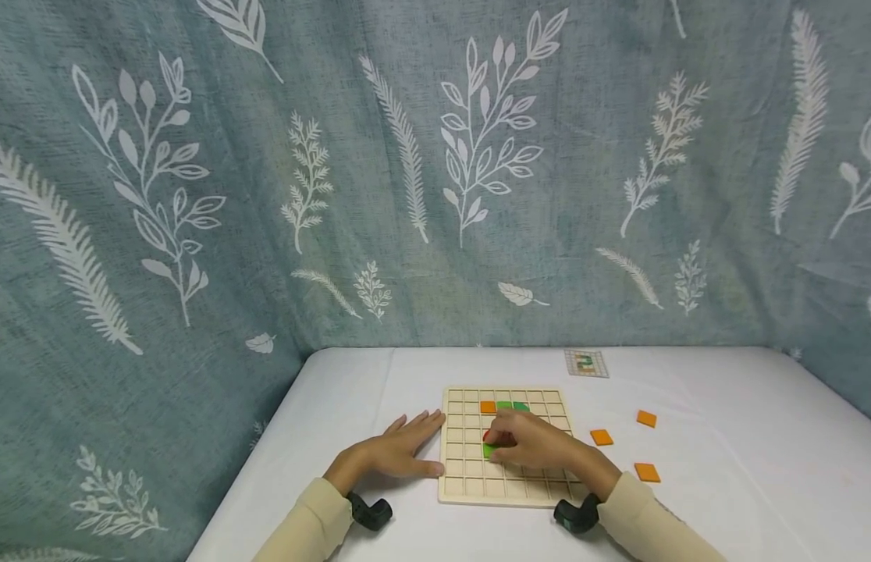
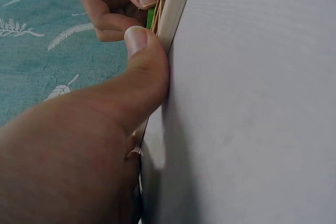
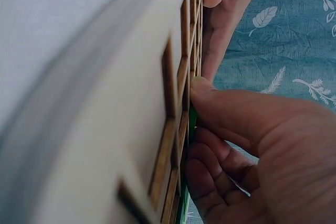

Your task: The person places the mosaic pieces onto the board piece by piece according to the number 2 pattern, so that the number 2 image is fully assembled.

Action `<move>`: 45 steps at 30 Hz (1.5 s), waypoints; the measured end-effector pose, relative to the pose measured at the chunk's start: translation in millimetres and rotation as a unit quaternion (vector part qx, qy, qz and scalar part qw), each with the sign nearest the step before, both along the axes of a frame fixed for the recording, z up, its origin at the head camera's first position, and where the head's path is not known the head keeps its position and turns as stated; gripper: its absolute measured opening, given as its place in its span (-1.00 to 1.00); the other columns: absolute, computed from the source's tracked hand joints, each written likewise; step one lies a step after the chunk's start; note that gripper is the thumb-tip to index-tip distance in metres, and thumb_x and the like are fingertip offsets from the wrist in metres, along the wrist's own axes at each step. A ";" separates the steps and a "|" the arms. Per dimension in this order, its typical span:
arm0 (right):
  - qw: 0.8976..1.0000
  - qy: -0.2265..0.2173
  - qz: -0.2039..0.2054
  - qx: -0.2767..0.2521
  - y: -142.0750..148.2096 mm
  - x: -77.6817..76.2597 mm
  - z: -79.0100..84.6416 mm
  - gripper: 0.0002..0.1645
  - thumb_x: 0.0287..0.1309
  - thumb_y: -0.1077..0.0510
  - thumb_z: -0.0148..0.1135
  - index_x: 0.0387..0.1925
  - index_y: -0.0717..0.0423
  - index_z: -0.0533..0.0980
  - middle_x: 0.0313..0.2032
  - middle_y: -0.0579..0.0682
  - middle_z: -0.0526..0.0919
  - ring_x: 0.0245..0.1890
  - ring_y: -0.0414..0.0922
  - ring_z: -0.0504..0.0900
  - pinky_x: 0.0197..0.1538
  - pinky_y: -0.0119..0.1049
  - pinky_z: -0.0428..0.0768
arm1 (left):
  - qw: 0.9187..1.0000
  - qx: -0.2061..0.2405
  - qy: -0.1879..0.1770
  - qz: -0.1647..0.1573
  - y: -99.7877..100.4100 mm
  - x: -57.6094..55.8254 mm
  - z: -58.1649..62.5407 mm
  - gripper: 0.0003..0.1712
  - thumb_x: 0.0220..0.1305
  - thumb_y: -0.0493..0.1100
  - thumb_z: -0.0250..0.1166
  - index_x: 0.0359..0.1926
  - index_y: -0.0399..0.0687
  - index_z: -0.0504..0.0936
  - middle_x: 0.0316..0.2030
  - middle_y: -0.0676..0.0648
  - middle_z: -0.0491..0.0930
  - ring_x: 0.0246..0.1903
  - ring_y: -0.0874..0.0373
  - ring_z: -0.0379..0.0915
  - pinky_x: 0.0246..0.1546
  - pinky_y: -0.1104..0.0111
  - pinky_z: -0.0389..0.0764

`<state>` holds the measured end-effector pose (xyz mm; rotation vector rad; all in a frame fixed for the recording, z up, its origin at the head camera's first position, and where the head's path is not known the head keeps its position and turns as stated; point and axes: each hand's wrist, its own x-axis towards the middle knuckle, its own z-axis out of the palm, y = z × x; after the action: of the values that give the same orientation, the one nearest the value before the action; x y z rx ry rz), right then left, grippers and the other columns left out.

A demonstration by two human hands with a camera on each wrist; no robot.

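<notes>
A wooden grid board (image 1: 463, 489) lies flat on the white table. My right hand (image 1: 530, 442) is over its middle, thumb and fingers pinching a green tile (image 1: 488, 451) at the grid; in the right wrist view the green tile (image 3: 192, 118) shows between thumb and fingertips. Just behind it, a bit of a red piece (image 1: 486, 435) is visible, mostly covered by the hand. Farther up the board sit an orange tile (image 1: 488, 407), a light green tile (image 1: 504, 404) and a darker green tile (image 1: 521, 406). My left hand (image 1: 402, 453), fingers extended, touches the board's left edge.
Right of the board lie three loose orange tiles, the nearest one (image 1: 647, 472) toward the front. A small card with a coloured grid pattern (image 1: 586, 363) lies at the back. Behind the table hangs a blue-green leaf-print curtain (image 1: 407, 297).
</notes>
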<state>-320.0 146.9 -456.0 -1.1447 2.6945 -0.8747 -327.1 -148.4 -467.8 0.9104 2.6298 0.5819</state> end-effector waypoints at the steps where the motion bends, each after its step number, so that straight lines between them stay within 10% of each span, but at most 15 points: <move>1: 1.000 -0.002 -0.001 -0.002 -0.4 -0.1 -0.2 -0.79 0.21 0.02 0.40 -0.17 0.01 0.66 -0.27 -0.18 0.53 -0.30 -0.31 0.44 -0.23 -0.45 0.55 | 1.000 0.001 0.000 0.000 -0.3 0.0 0.2 0.11 0.32 0.38 0.18 0.61 -0.04 -0.11 0.61 -0.02 -0.12 0.61 0.02 -0.29 0.57 -0.07 -0.29; 45: 0.999 -0.025 0.000 -0.038 19.1 6.9 19.4 -0.74 0.26 0.06 0.36 -0.07 0.08 0.63 -0.12 -0.04 0.69 -0.13 -0.21 0.65 -0.03 -0.36 0.66 | 1.000 -0.005 0.014 -0.001 -0.4 -1.5 -2.5 0.10 0.31 0.38 0.19 0.60 -0.06 -0.07 0.60 -0.04 -0.08 0.60 0.01 -0.26 0.57 -0.05 -0.27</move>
<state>-313.0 165.9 -436.6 -1.1199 2.6427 -1.0004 -328.6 -148.9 -470.3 0.9243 2.6543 0.5598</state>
